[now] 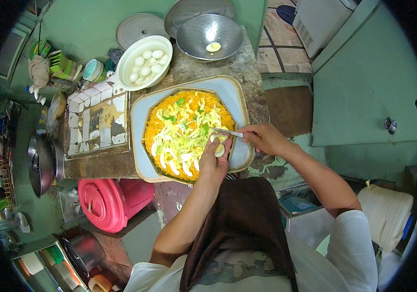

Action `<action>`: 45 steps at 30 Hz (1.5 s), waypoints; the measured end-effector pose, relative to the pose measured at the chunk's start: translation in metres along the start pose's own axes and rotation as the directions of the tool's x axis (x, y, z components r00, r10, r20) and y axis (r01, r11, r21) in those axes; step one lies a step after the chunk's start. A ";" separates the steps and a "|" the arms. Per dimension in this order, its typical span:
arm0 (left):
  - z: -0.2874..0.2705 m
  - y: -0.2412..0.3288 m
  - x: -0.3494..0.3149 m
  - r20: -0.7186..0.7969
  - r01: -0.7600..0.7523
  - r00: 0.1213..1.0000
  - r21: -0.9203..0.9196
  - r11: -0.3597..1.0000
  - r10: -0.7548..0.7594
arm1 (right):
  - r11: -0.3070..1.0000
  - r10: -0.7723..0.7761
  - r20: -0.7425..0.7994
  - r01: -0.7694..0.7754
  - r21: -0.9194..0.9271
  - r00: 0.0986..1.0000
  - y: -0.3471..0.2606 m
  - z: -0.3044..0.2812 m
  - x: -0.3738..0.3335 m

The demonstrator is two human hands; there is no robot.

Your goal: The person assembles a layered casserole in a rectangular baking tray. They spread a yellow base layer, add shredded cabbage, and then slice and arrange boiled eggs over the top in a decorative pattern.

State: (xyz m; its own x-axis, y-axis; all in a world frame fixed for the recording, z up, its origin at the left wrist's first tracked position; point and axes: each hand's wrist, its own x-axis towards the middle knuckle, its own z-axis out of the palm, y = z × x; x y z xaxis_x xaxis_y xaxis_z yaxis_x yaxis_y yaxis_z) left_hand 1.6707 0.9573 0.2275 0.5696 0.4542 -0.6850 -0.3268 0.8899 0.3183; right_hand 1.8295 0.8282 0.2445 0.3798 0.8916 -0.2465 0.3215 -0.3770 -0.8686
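My left hand (212,163) is closed around a cut boiled egg (219,150), its yellow yolk showing. In my right hand (265,138) is a small knife (229,132), its blade lying over the egg at the left fingertips. Both hands are at the right front edge of an octagonal platter (146,145) heaped with orange noodles (167,104). Shredded pale cabbage, green leaves and egg slices (172,166) cover the noodles, the slices lying mostly along the near left side. Beneath the platter is a light blue tray (240,100) with a tan rim.
Behind the tray stand a white bowl (121,80) of peeled eggs and a metal colander (196,36) holding a half egg (213,47). A tiled sink (73,127) lies to the left. Below the counter sits a red lidded bucket (99,204); a green door (364,97) is at right.
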 end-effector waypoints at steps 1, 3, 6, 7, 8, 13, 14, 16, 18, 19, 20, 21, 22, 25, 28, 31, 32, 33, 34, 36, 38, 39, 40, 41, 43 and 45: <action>-0.001 0.000 0.002 0.004 -0.011 1.000 0.021 1.000 0.011 | 0.987 0.104 0.087 -0.114 0.118 0.991 -0.001 -0.003 0.006; -0.001 0.000 0.006 0.003 -0.036 0.999 0.052 0.998 0.036 | 0.955 0.189 0.134 -0.214 0.205 0.973 -0.008 -0.008 0.015; 0.000 0.000 0.004 0.017 -0.046 0.999 0.084 0.995 0.045 | 0.869 0.291 0.235 -0.359 0.342 0.928 -0.024 -0.014 0.008; 0.000 0.002 0.002 0.036 -0.057 0.998 0.099 0.993 0.054 | 0.832 0.320 0.272 -0.406 0.377 0.908 -0.030 -0.015 0.003; -0.001 0.003 -0.001 0.044 -0.069 0.997 0.116 0.991 0.065 | 0.890 0.263 0.226 -0.327 0.319 0.938 -0.035 -0.013 -0.004; -0.010 0.021 -0.024 0.111 -0.081 0.992 0.164 0.983 0.063 | 0.996 -0.087 -0.001 0.087 0.030 0.996 -0.042 0.028 -0.035; -0.013 0.026 -0.026 0.107 -0.052 0.994 0.167 0.985 0.034 | 0.994 -0.100 -0.024 0.101 0.039 0.995 -0.038 0.033 -0.033; -0.019 0.036 -0.027 0.097 -0.023 0.995 0.179 0.984 0.005 | 0.995 -0.066 -0.021 0.067 0.067 0.998 -0.030 0.043 -0.025; -0.023 0.044 -0.022 0.096 -0.013 0.995 0.192 0.981 -0.006 | 0.988 -0.151 -0.090 0.153 0.013 0.984 -0.027 0.051 -0.016; -0.024 0.048 -0.019 0.051 0.015 0.998 0.159 0.987 -0.024 | 0.988 -0.156 -0.115 0.155 -0.015 0.981 -0.028 0.053 -0.012; -0.025 0.051 -0.016 0.050 0.009 0.999 0.187 0.982 -0.019 | 0.997 -0.054 -0.094 0.059 0.057 0.994 -0.029 0.053 -0.007; -0.025 0.054 -0.014 0.063 -0.003 0.998 0.209 0.978 -0.010 | 0.989 0.077 -0.044 -0.071 0.127 0.996 -0.033 0.053 -0.004; -0.025 0.057 -0.012 0.044 -0.014 0.999 0.229 0.973 0.005 | 0.955 0.207 0.027 -0.208 0.212 0.978 -0.038 0.053 -0.003; -0.020 0.061 -0.008 0.048 -0.026 0.999 0.319 0.947 0.012 | 0.811 0.369 0.098 -0.372 0.452 0.924 -0.057 0.056 -0.003; -0.021 0.071 -0.016 0.100 -0.020 0.995 0.390 0.921 -0.021 | 0.845 0.257 0.004 -0.227 0.484 0.966 -0.070 0.080 -0.031; -0.031 0.085 -0.028 0.120 0.055 0.986 0.412 0.909 -0.114 | 0.954 0.120 -0.203 -0.056 0.294 0.972 -0.067 0.115 -0.052; -0.035 0.090 -0.029 0.131 0.089 0.980 0.395 0.914 -0.152 | 0.954 0.102 -0.236 -0.028 0.298 0.966 -0.064 0.126 -0.053; -0.037 0.094 -0.029 0.106 0.109 0.979 0.440 0.891 -0.172 | 0.977 0.072 -0.306 -0.006 0.211 0.949 -0.059 0.134 -0.051; -0.039 0.098 -0.027 0.097 0.126 0.977 0.461 0.879 -0.191 | 0.980 0.058 -0.320 0.007 0.197 0.946 -0.056 0.141 -0.049; -0.044 0.106 -0.024 0.050 0.162 0.976 0.489 0.857 -0.213 | 0.983 0.089 -0.345 -0.026 0.183 0.935 -0.054 0.149 -0.044; -0.044 0.113 -0.018 -0.020 0.196 0.976 0.497 0.845 -0.215 | 0.931 0.254 -0.261 -0.162 0.327 0.932 -0.057 0.150 -0.037; -0.043 0.114 -0.016 -0.009 0.183 0.979 0.488 0.853 -0.205 | 0.874 0.356 -0.176 -0.260 0.411 0.918 -0.061 0.149 -0.033; -0.042 0.115 -0.015 0.034 0.151 0.979 0.537 0.830 -0.200 | 0.819 0.396 -0.184 -0.255 0.513 0.900 -0.067 0.149 -0.031; -0.040 0.117 -0.013 0.040 0.128 0.982 0.579 0.805 -0.185 | 0.736 0.450 -0.158 -0.265 0.623 0.879 -0.072 0.149 -0.029; -0.038 0.119 -0.014 0.047 0.095 0.985 0.661 0.744 -0.168 | 0.645 0.481 -0.120 -0.258 0.720 0.868 -0.083 0.153 -0.031; -0.038 0.126 -0.019 0.090 0.100 0.972 0.678 0.729 -0.217 | 0.658 0.422 -0.123 -0.210 0.723 0.898 -0.093 0.168 -0.041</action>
State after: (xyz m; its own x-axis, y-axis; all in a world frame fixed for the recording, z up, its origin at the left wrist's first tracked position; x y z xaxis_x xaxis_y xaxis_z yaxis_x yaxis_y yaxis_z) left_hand 1.5905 1.0593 0.2557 0.6925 0.2522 -0.6759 0.3299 0.7225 0.6076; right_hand 1.6382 0.8684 0.2632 0.5835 0.6112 -0.5348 -0.4952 -0.2542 -0.8308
